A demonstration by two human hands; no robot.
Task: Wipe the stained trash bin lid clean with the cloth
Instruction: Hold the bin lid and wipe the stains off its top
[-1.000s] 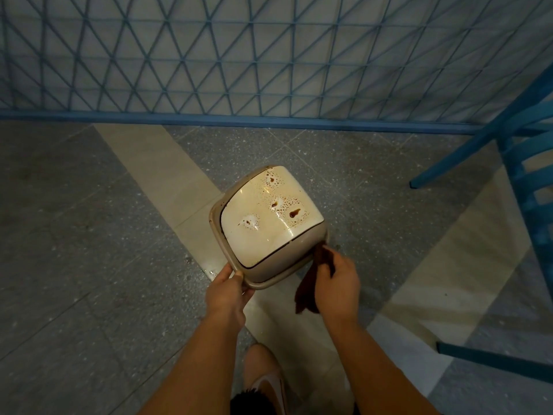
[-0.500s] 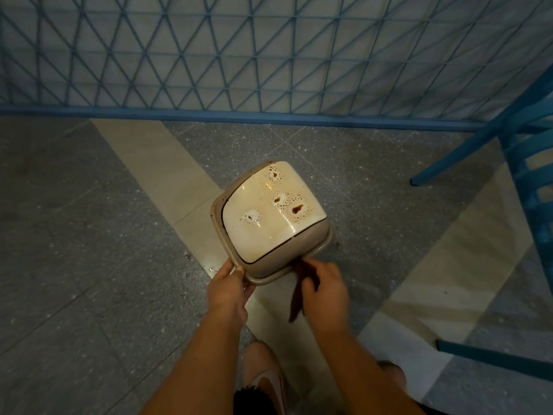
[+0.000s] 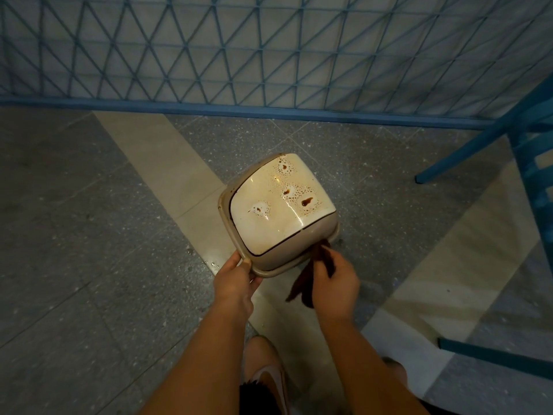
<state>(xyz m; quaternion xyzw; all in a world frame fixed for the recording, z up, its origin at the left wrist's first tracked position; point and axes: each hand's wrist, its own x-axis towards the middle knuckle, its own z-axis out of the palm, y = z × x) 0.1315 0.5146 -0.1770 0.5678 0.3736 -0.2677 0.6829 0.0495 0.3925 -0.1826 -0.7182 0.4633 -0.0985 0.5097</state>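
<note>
A cream trash bin lid (image 3: pixel 266 232) with a beige rim is held tilted above the floor. Brown stains with speckled rings mark its upper right and middle. My left hand (image 3: pixel 236 280) grips the rim at the lid's near left corner, thumb on top. My right hand (image 3: pixel 335 283) holds a dark brown cloth (image 3: pixel 302 283) just below the lid's near right edge. The cloth hangs down between my hands, and its upper end touches the rim.
The floor is grey speckled tile with pale bands crossing under the lid. A blue lattice fence (image 3: pixel 269 55) runs across the back. Blue chair legs (image 3: pixel 478 145) stand at the right, with another blue bar (image 3: pixel 493 357) low on the right. My foot (image 3: pixel 266 375) is below.
My right hand with the cloth shifted a little left and back right along the lid's near edge. The lid tilted slightly. My left hand kept its grip.
</note>
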